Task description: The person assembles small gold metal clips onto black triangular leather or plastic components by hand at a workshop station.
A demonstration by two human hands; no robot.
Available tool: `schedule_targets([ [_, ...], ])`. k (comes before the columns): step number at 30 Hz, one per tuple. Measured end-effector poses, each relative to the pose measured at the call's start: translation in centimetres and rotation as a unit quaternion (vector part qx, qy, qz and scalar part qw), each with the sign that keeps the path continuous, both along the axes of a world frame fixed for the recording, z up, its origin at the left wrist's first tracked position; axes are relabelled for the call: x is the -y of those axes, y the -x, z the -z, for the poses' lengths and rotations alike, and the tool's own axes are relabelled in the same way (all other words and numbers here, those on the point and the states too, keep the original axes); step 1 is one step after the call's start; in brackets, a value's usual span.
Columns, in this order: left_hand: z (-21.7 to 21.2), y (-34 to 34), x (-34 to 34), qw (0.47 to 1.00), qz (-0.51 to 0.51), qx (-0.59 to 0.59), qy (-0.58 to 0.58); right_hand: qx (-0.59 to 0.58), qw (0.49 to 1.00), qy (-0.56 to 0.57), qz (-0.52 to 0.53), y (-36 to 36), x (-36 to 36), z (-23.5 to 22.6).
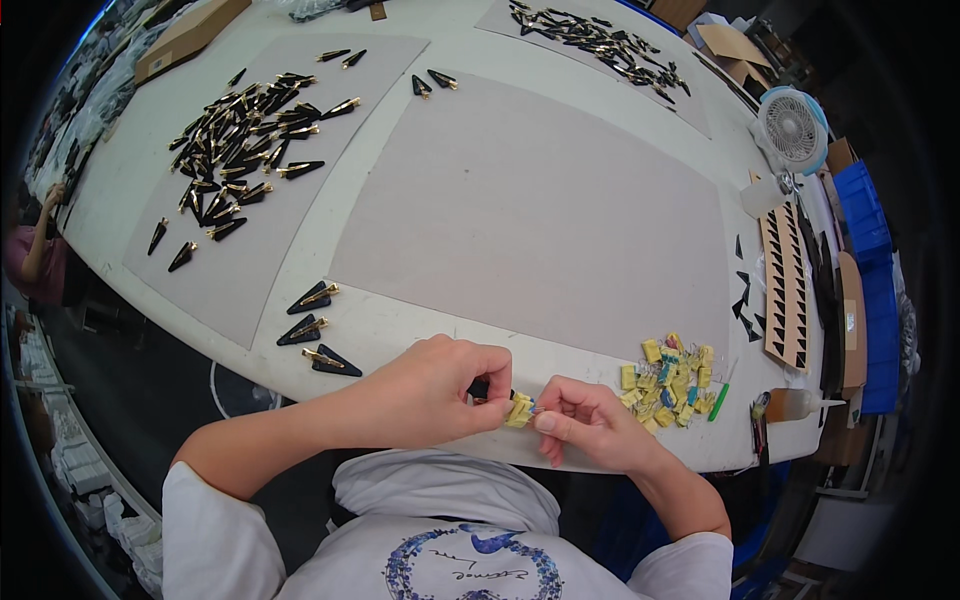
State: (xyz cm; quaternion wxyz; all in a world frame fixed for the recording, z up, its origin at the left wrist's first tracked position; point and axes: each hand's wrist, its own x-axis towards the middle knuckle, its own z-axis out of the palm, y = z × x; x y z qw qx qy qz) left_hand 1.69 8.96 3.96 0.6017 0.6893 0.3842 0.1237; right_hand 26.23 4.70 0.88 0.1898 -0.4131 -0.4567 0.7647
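Observation:
Near the front edge of the table my left hand (pixel 455 388) is closed on a dark piece that looks like a black hair clip, mostly hidden by the fingers. A yellow binder clip (pixel 519 410) sits at its fingertips. From the right, my right hand (pixel 588 422) pinches at the outer end of that binder clip, where a small bluish bit shows. Left of my hands lie three black triangular hair clips (pixel 332 361) with gold metal parts. Right of them is a pile of yellow binder clips (pixel 680 385), some blue or green, with wire handles.
Many black hair clips (pixel 240 140) lie on a grey sheet (pixel 225 280) at left; another heap (pixel 610 45) lies far off. A larger grey sheet (pixel 530 210) covers the middle. At right are a fan (pixel 792 128), a bottle (pixel 792 404), a card of black triangles (pixel 785 285) and blue bins (pixel 870 290).

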Motion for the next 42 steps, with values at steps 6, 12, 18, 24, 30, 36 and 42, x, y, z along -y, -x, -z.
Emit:
schedule_targets([
  [6, -0.3, 0.0, -0.3, 1.000, 0.013, -0.014, -0.001, -0.002, 1.000, 0.008, -0.011, 0.0, -0.3, -0.1],
  [12, -1.1, -0.3, -0.4, 0.994, 0.032, -0.058, -0.081, -0.018, 1.000, 0.014, -0.010, 0.0, -0.6, -0.5],
  [18, -1.6, -0.4, -1.0, 0.967, -0.055, -0.059, -0.240, -0.036, 0.999, -0.014, 0.026, -0.6, -1.4, -1.3],
  [24, 1.5, 0.1, 0.7, 0.950, -0.152, 0.251, 0.106, -0.044, 0.998, -0.033, 0.031, -0.9, -1.8, -1.5],
  [30, 3.2, 0.6, 0.9, 0.909, -0.243, 0.294, 0.167, -0.034, 0.997, -0.059, 0.042, -0.1, -1.8, -1.3],
  [36, 4.4, 0.3, 0.1, 0.896, -0.351, 0.264, 0.067, 0.215, 0.813, -0.535, -0.085, 0.8, 1.7, 0.7],
  [42, 4.3, 0.6, -0.7, 0.898, -0.380, 0.223, 0.009, 0.056, 0.977, -0.175, 0.112, -4.7, 5.7, -1.2],
])
